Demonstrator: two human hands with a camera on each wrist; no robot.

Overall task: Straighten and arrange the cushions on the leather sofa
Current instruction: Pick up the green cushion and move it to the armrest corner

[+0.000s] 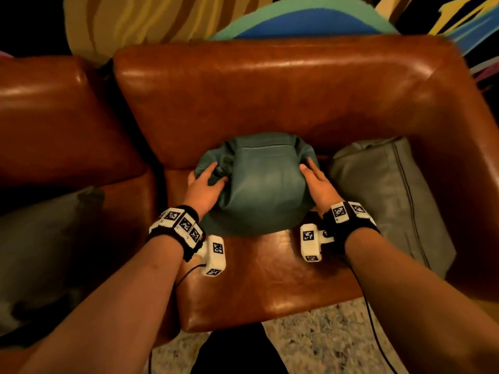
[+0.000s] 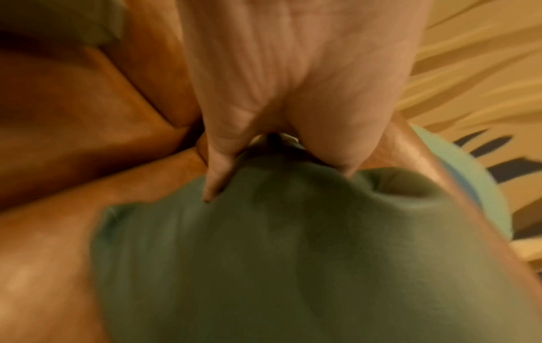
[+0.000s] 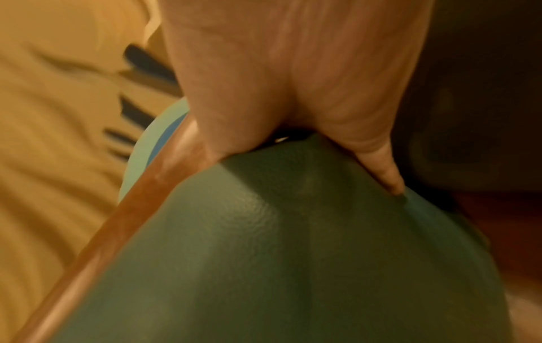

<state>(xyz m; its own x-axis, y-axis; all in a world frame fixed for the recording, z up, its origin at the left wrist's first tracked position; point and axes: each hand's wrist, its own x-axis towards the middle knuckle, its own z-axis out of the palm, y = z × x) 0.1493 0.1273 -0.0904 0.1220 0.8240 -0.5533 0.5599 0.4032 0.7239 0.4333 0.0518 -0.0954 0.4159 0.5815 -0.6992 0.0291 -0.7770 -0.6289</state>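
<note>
From the head view I have both hands on a teal cushion that sits on the seat of the brown leather sofa, leaning against the backrest. My left hand grips its left side, fingers curled into bunched fabric; my right hand presses flat against its right side, fingers straight. The cushion looks squashed round between them, so I cannot tell its long axis. Just right of my right hand a grey cushion leans at the armrest; well left of my left hand lies a second grey cushion. The wrist bands carry black-and-white square markers, with no readable writing.

Left wrist view: blurred, fingers dig into the teal fabric.

Right wrist view: fingers lie against the smooth teal surface.
</note>
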